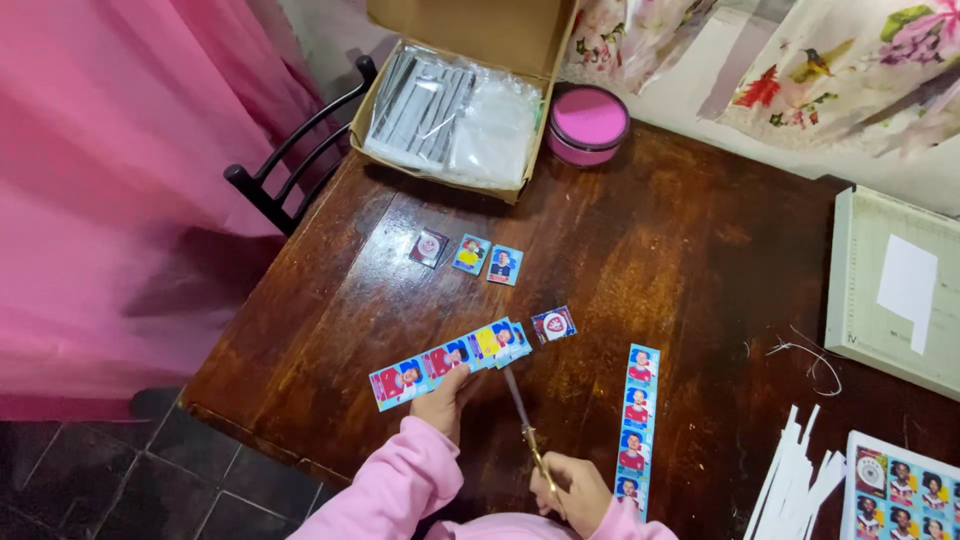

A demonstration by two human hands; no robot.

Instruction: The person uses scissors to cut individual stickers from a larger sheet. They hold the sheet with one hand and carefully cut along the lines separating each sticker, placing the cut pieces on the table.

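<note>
1. The left hand (442, 400) pinches the near edge of a strip of stickers (450, 358), fingers closed on it around its middle.
2. The strip's long axis runs from lower left to upper right across the wooden table (640, 240), rising slightly toward the right; its right end lies just left of a single cut sticker (553, 324).
3. The right hand (572, 488) is curled shut around the handles of a pair of scissors (522, 418).
4. The scissors point away from the person and a little to the left, with the tips at the right end of the strip; whether the blades are parted cannot be told.
5. A second strip (636, 420) lies to the right of the right hand, its long axis running almost straight away from the person.
6. Three cut stickers (468, 254) lie in a row farther up the table, well apart from the hands.
7. Beyond them stand an open cardboard box (455, 110) of plastic sleeves and a round pink tin (588, 123).
8. At the right are a paper trimmer (893, 290), white paper offcuts (795, 480) and an uncut sticker sheet (903, 495).
</note>
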